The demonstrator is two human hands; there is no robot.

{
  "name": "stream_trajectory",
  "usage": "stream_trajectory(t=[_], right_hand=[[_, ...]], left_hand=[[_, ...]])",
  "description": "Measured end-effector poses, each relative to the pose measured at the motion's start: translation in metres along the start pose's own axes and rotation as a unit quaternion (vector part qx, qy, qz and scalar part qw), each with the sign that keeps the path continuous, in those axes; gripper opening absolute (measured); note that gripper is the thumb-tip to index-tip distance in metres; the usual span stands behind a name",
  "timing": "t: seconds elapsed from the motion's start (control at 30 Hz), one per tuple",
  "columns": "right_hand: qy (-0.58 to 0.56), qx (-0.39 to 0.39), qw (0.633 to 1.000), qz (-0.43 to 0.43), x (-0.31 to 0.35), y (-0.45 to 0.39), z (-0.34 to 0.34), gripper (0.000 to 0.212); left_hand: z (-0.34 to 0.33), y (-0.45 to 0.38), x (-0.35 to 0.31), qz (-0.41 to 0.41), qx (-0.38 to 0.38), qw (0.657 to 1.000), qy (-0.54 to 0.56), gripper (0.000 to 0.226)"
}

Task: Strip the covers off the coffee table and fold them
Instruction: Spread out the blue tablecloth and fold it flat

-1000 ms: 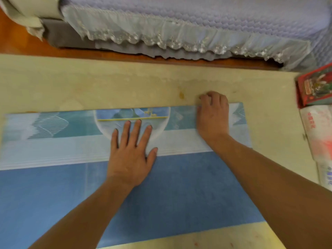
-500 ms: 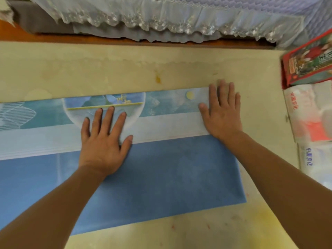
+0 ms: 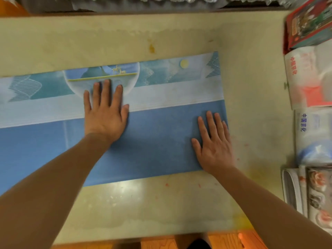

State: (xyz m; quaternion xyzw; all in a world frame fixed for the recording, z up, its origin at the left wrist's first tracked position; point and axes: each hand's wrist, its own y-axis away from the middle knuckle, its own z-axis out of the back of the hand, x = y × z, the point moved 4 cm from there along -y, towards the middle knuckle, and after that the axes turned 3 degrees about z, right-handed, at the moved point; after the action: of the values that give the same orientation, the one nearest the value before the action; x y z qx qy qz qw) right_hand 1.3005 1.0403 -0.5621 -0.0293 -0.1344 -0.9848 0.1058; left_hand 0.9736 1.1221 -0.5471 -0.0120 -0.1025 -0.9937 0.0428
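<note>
A folded blue cover [image 3: 154, 141] with a pale printed band along its far side lies flat on the beige coffee table [image 3: 161, 203]. It runs from the left edge of view to right of centre. My left hand [image 3: 105, 112] presses flat on it, fingers spread, where the printed band meets the plain blue. My right hand [image 3: 214, 146] lies flat with straight fingers on the cover's right end, near its near corner. Both palms face down and neither hand holds anything.
Along the table's right edge lie a red box [image 3: 309, 24], plastic-wrapped packs [image 3: 309, 79] with printed characters, and folded papers [image 3: 309, 193]. A lace-trimmed cover on furniture [image 3: 161, 0] runs along the far side. The orange floor [image 3: 224, 241] shows below the near edge.
My right hand slid from the cover's far right corner toward me along its right end. My left hand stayed pressed in place. The view tilted further down.
</note>
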Motion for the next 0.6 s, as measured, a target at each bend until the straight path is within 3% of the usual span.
stream_trajectory(t=[0.07,0.13,0.23,0.3,0.43,0.6], right_hand=[[-0.001,0.008,1.000,-0.009,-0.003,0.000,0.001,0.070],[-0.001,0.000,1.000,-0.010,-0.002,0.000,0.002,0.070],[-0.014,-0.015,1.000,0.002,-0.002,-0.001,0.002,0.068],[-0.018,-0.026,0.999,0.003,-0.003,0.000,0.002,0.068],[-0.025,-0.046,0.999,-0.003,-0.004,0.001,0.004,0.068],[-0.029,-0.047,0.998,-0.014,-0.001,0.001,0.009,0.069]], left_hand=[[0.010,0.035,-0.034,-0.003,-0.037,0.999,0.019,0.064],[0.010,0.084,-0.095,-0.059,-0.060,0.995,0.055,0.063],[-0.008,0.138,-0.178,-0.139,-0.007,0.983,0.117,0.058],[-0.026,0.145,-0.182,-0.130,0.026,0.985,0.112,0.058],[-0.044,0.143,-0.092,-0.035,0.022,0.994,0.100,0.062],[-0.051,0.179,0.103,0.138,0.033,0.987,0.078,0.067]])
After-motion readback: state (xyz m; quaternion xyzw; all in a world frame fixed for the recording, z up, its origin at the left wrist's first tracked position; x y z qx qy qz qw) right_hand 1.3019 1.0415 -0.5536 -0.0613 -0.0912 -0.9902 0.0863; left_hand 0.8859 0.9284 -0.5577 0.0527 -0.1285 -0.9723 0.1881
